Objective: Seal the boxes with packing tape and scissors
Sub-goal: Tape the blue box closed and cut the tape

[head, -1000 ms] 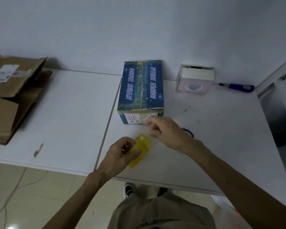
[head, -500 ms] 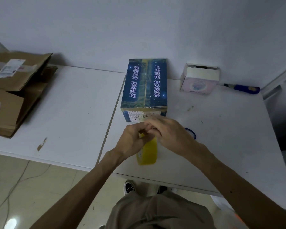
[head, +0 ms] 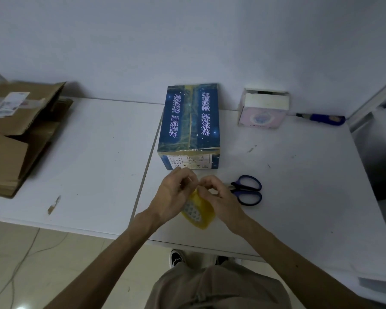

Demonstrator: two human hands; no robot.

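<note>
**Asker:** Where does it all stand?

**Me:** The tape roll (head: 198, 214) is between my hands, close to the front edge of the worktop (head: 94, 163). I cannot tell whether it rests on the surface. My left hand (head: 176, 197) grips it from 9 o'clock with fingers curled round the rim. My right hand (head: 218, 199) pinches at the top of it, probably picking for the loose end. The blue box (head: 191, 123) sits at 12 o'clock, just beyond my knuckles, with its flaps down. The scissors (head: 246, 189) lie at 2 o'clock, just beside my right hand.

**Asker:** What could go wrong?

**Me:** If the end lifts crooked, the tape may tear into a sliver or fold back and stick to itself. A hard tug against a slack left grip could twist the roll free. With the front edge at 6 o'clock so near, it might go over onto the floor. Drawing the strip out toward 3 o'clock could also knock my wrist into the scissors.

**Asker:** And room to move?

**Me:** There is a good stretch of worktop from 9 to 10 o'clock before the brown cartons (head: 16, 130), and more past the scissors at 3. A seam (head: 147, 168) runs from 11 o'clock down past my left wrist, and a box slid across it might catch. The small pink box (head: 263, 110) and the blue-handled tool (head: 323, 118) sit around 1 to 2 o'clock by the wall, well apart from my hands.
</note>
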